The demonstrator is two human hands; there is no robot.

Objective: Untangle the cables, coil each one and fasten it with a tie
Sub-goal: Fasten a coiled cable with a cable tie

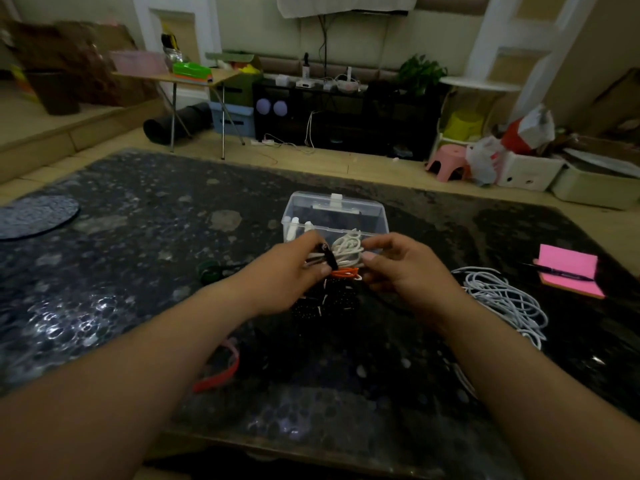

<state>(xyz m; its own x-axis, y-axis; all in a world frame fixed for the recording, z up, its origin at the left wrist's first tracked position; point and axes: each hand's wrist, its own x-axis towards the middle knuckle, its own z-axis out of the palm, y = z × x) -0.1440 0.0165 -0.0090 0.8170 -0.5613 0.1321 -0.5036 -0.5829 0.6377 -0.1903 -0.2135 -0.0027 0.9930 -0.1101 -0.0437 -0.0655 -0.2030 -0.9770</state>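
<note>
Both hands meet above the middle of the dark table (138, 237). My left hand (294, 271) grips one end of a small bundle of white cable (346, 249), with a black tie (329, 259) wrapped around it. My right hand (401, 268) pinches the other end of the same bundle. An orange cable (344, 273) shows just under the white one, between the hands. Below the hands lies a black speckled cable heap (325, 303). A loose tangle of white cable (502, 299) lies on the table to the right.
A clear plastic box (334, 216) with white parts inside stands just behind the hands. A pink notepad (571, 271) with a pen (557, 273) lies at the right. A red strap (221, 372) lies near my left forearm. A green roll (207, 270) sits left of the hands.
</note>
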